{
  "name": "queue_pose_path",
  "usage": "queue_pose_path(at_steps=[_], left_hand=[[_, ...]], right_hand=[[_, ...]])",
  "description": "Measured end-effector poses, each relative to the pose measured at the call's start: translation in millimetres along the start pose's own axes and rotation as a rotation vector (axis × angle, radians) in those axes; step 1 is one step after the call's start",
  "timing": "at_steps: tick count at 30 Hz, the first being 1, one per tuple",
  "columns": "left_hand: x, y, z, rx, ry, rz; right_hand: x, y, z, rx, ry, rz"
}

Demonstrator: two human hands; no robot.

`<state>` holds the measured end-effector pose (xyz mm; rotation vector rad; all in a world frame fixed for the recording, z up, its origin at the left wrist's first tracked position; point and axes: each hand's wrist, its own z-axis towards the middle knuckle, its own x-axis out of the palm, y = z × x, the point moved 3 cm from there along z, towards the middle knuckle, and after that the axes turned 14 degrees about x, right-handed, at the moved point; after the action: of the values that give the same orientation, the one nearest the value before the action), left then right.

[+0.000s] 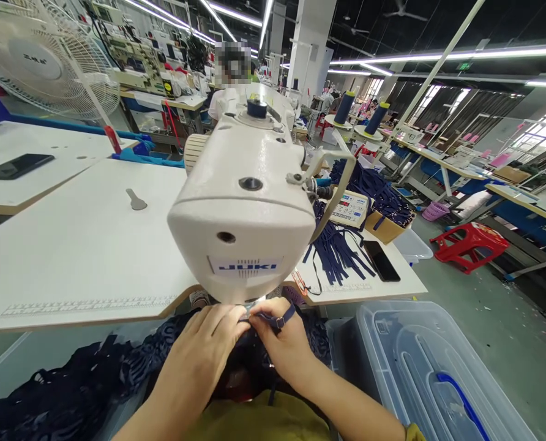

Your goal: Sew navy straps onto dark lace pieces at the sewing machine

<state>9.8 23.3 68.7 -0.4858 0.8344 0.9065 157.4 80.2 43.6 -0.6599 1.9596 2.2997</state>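
A white JUKI sewing machine [243, 214] fills the middle of the view, and both hands work right under its head. My right hand [284, 343] pinches a narrow navy strap [272, 320] fitted with a small metal adjuster [280, 322]; part of the strap loops over the fingers. My left hand [204, 346] is closed beside it, thumb close to the right thumb, on navy fabric at the needle area. The machine head hides its fingertips and the stitching spot. Dark navy patterned garments [93, 380] lie heaped below the table edge on the left.
A bundle of navy straps [340, 251], a control panel [350, 208], a phone [382, 260] and orange-handled snips [299, 283] lie right of the machine. A lidded plastic bin [420, 361] stands lower right. A metal plate [136, 199] rests on the white table [84, 251]. A red stool [470, 245] stands beyond.
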Motion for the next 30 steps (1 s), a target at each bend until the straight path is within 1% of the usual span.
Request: queue_pose_path(at_steps=[1, 3, 6, 8, 10, 13, 15, 18, 20, 26, 30], left_hand=[[2.1, 1, -2, 0.032, -0.025, 0.045], [6.8, 0, -9, 0.093, -0.061, 0.046], [13.4, -10, -19, 0.205, -0.096, 0.009], [17.9, -16, -24, 0.221, -0.101, 0.078], [22.2, -18, -27, 0.193, -0.098, 0.151], [27.0, -17, -28, 0.140, -0.054, 0.139], [27.4, -16, -26, 0.115, -0.034, 0.123], [25.0, -16, -22, 0.122, -0.034, 0.149], [24.3, -17, -20, 0.128, -0.013, 0.161], [27.8, -19, -25, 0.114, 0.045, 0.172], [28.5, -21, -25, 0.050, 0.058, 0.139]], right_hand=[[2, -1, 2, -0.001, -0.009, 0.020], [6, -4, 4, 0.067, -0.008, 0.083], [9, -10, 7, 0.272, 0.047, 0.208], [10, -13, 9, 0.382, 0.120, 0.305], [10, -16, 13, 0.419, 0.201, 0.382], [7, -17, 19, 0.400, 0.230, 0.378], [3, -16, 25, 0.355, 0.197, 0.314], [-3, -10, 35, 0.258, 0.133, 0.178], [-5, -7, 41, 0.215, 0.100, 0.104], [-1, -6, 56, 0.148, 0.085, 0.012], [4, -15, 64, 0.122, 0.071, 0.027]])
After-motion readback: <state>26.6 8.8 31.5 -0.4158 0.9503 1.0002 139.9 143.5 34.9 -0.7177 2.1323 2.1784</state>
